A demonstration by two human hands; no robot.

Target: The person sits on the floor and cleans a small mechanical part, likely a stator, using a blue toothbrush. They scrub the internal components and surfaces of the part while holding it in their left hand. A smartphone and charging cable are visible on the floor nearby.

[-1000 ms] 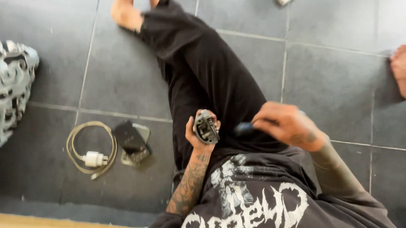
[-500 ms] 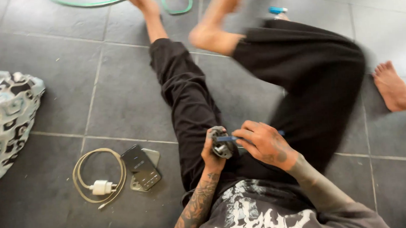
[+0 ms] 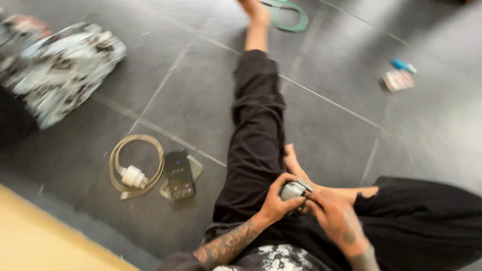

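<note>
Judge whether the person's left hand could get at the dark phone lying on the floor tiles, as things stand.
Probably yes. The left hand grips a small grey device, so it would need freeing first. The phone lies on that side beside a coiled cable, with only bare tile between.

Single head view, looking steeply down, close over lap, tilted across grey tiled floor (image 3: 195, 94).

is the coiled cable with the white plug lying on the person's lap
No, the coiled cable lies on the grey tiled floor, beside the dark phone, apart from the outstretched leg.

Matt grey stone-like floor tiles (image 3: 195, 99), black cloth trousers (image 3: 257, 129), glossy dark plastic device (image 3: 179, 175), smooth beige cable coil (image 3: 136, 164).
</note>
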